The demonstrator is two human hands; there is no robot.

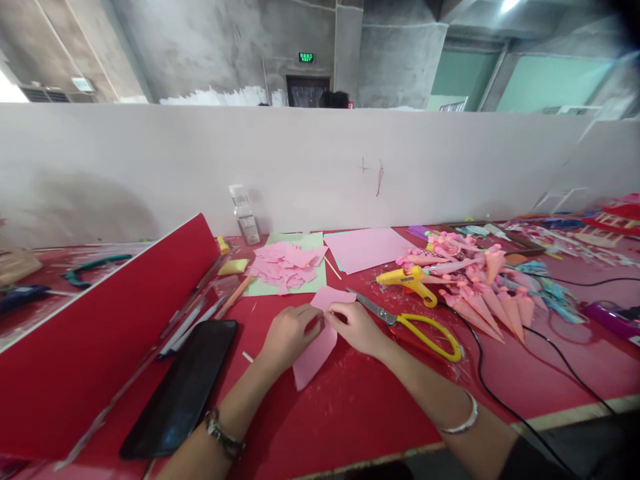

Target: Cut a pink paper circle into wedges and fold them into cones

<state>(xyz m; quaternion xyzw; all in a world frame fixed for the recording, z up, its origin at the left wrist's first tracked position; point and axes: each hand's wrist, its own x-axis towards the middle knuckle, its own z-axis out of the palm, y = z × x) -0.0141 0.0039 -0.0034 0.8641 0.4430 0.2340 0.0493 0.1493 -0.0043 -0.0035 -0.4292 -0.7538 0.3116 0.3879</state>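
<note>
A pink paper piece (316, 357) lies across the red table between my hands. My left hand (293, 332) pinches it from the left side, fingers pressed together. Opposite it, my right hand (356, 325) grips the same paper, its fingertips meeting those of my left. Whatever small thing may sit between the fingertips is hidden. Just right of my right hand lie scissors (425, 333) with yellow handles. Behind my hands, torn pink paper pieces (287, 265) are heaped on a light green sheet (313, 285).
A yellow glue gun (413, 280) rests before a pile of pink paper cones (487, 300), its black cord running toward the table edge. Pink sheets (367, 248) lie at the back near a clear bottle (245, 217). A black phone (183, 390) and red divider (115, 333) stand left.
</note>
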